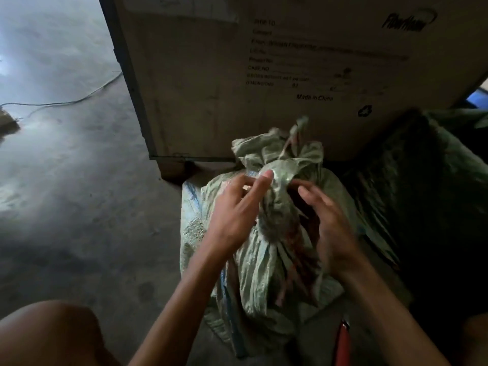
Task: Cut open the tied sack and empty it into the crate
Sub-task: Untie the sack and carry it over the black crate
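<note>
A pale green woven sack [266, 262] stands on the floor in front of me, its neck [287, 157] bunched and tied with a strip of cloth. My left hand [235, 215] hovers at the left of the tied neck, fingers spread, fingertips touching the fabric. On the right of the neck is my right hand [330, 220], fingers apart and slightly blurred, holding nothing. A red-handled tool [343, 342], possibly a knife or cutter, lies on the floor near my right forearm. The sack is closed; its contents are hidden.
A large printed cardboard box [264, 75] stands right behind the sack. Dark green sacking or netting [422, 180] is heaped at the right. Bare concrete floor [79, 180] spreads to the left with a thin cable [66, 101]. My knee [47, 336] is at the lower left.
</note>
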A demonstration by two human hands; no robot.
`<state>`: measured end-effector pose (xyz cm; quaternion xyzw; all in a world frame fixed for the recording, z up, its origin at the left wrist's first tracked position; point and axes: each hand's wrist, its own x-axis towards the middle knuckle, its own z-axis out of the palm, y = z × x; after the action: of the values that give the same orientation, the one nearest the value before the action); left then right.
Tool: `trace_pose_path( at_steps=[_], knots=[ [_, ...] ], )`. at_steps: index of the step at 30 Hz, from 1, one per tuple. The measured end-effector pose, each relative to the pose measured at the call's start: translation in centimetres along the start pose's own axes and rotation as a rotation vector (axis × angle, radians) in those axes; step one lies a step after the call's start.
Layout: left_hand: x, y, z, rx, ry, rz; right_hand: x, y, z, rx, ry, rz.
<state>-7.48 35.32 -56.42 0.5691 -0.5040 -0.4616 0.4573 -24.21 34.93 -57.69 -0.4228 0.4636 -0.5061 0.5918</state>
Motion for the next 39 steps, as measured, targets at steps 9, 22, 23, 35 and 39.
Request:
trace_pose_path(
  at_steps=[9, 22, 23, 35, 39],
  knots=[
    [0.4, -2.0, -1.6, -0.412, -0.046, -0.124, 0.4, 1.9, 0.2, -0.364, 0.062, -0.094],
    [2.3, -4.2, -4.7, -0.581, 0.303, -0.108, 3.5, 0.1, -5.5, -0.267, 0.323, 0.049],
    [2.5, -4.3, -4.8, -0.581, 0.316, -0.113, 3.6, 0.5, -5.9, -0.265, 0.349, 0.075],
    [3.6, -3.4, -2.3, -0.588, 0.201, -0.12, 2.1, 2.9, -3.1, -0.619, 0.168, -0.116],
    [4.5, -3.9, -0.7, -0.506, 0.196, -0.11, 3.6, 5.1, -3.9, -0.852, -0.103, -0.094]
  ],
)
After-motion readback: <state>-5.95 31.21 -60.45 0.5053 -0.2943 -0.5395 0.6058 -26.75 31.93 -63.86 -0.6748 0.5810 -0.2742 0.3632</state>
